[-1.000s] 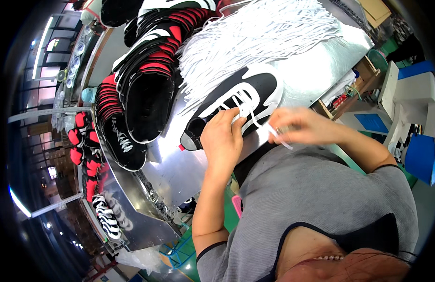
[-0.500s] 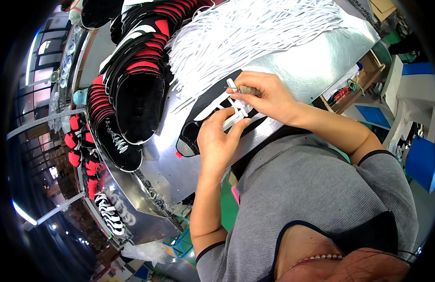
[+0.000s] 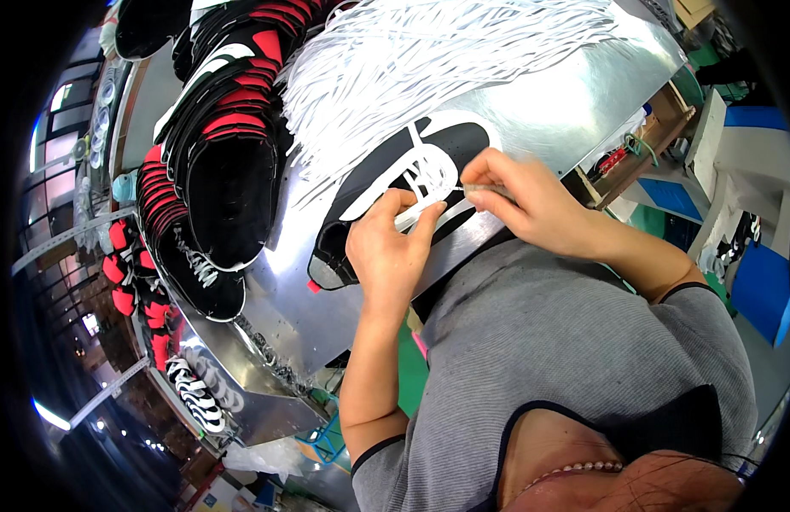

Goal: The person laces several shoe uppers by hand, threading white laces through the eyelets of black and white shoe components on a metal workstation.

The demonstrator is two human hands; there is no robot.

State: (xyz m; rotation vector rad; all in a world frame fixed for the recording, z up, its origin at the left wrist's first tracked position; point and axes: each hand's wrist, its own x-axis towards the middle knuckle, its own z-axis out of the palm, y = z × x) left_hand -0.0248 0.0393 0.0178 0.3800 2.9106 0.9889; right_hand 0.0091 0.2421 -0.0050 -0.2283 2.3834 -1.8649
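Observation:
A black and white shoe upper (image 3: 463, 139) lies on the metal table, with white lace (image 3: 429, 168) crossing its throat and curving in a loop toward my right hand. My left hand (image 3: 385, 252) is closed on the near edge of the upper, thumb and fingers pinching beside the lacing. In my right hand (image 3: 531, 205) is an awl-like tool (image 3: 479, 189) with a thin metal shank and a wrapped brownish handle, mostly covered by the fingers. The shank's tip is at the loop's right side; whether it hooks the lace I cannot tell.
A large pile of white laces (image 3: 438, 60) spreads along the table's far side. Nested stacks of black, red and white shoe uppers (image 3: 233, 192) stand at left. The bare metal table (image 3: 574, 98) shows at right, near an open wooden drawer (image 3: 642, 149).
My right hand has moved right and slightly nearer with the tool, away from the far side of the throat. The lace now forms a wide loop. My left hand stays on the upper.

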